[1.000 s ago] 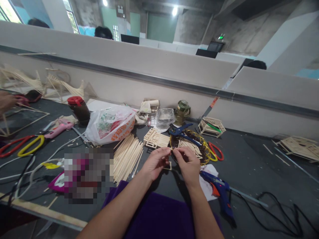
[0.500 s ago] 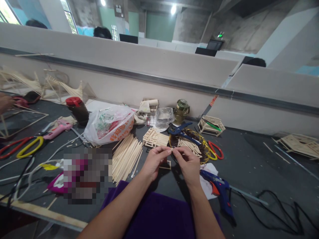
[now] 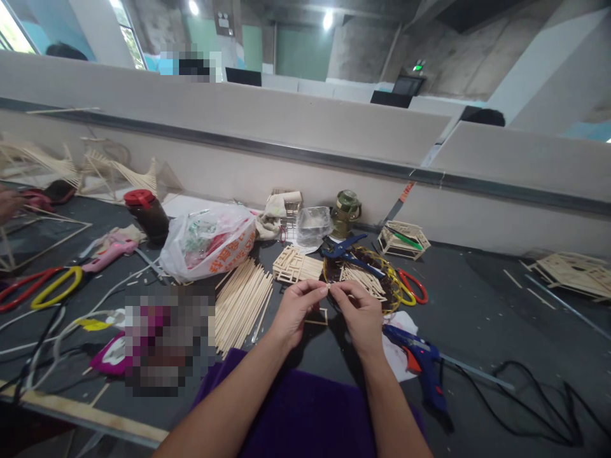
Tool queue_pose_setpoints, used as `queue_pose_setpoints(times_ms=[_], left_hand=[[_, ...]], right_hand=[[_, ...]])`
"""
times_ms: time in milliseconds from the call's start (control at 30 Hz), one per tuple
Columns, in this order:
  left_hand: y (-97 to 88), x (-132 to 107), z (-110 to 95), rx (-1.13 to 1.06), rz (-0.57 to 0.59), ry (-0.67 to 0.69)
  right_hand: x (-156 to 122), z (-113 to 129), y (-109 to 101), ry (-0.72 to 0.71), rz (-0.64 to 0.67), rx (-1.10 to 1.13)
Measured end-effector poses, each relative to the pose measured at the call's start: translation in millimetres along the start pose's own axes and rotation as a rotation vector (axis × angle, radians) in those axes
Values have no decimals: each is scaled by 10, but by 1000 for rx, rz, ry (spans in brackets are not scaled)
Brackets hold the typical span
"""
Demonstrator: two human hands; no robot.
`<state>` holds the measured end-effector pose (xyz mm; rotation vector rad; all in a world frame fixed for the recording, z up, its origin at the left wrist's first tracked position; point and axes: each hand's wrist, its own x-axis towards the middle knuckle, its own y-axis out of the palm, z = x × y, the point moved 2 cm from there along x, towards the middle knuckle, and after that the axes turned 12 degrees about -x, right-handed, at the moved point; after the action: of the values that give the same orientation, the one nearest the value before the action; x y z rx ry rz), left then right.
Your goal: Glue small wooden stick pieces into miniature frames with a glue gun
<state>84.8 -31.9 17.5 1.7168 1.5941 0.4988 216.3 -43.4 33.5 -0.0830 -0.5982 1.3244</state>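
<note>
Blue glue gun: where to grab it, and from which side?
Handle, likely best from the near right with the right hand. The gun lies on its side, handle pointing roughly towards the camera, orange-red trigger on its left edge, so the palm can meet the back. Stay nearer than the glue stick jutting out behind.

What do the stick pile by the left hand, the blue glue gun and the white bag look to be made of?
Stick pile: probably bare wood, pale and matt. Blue glue gun: likely hard plastic, with a smooth, moulded-looking body. White bag: seemingly thin plastic film, crinkled and partly see-through.
</note>
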Motion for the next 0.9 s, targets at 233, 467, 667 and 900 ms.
queue_pose_setpoints(times_ms=[233, 467, 667, 900], left_hand=[[10, -3, -15, 60, -5, 20], [-14, 10, -13, 129, -2, 31], [-16, 7, -30, 159, 9, 32], [1, 9, -36, 177, 23, 58]], right_hand=[[14, 13, -5, -5, -12, 8], [16, -4, -7, -20, -18, 3], [25, 1, -21, -44, -16, -6], [30, -3, -25, -51, -7, -7]])
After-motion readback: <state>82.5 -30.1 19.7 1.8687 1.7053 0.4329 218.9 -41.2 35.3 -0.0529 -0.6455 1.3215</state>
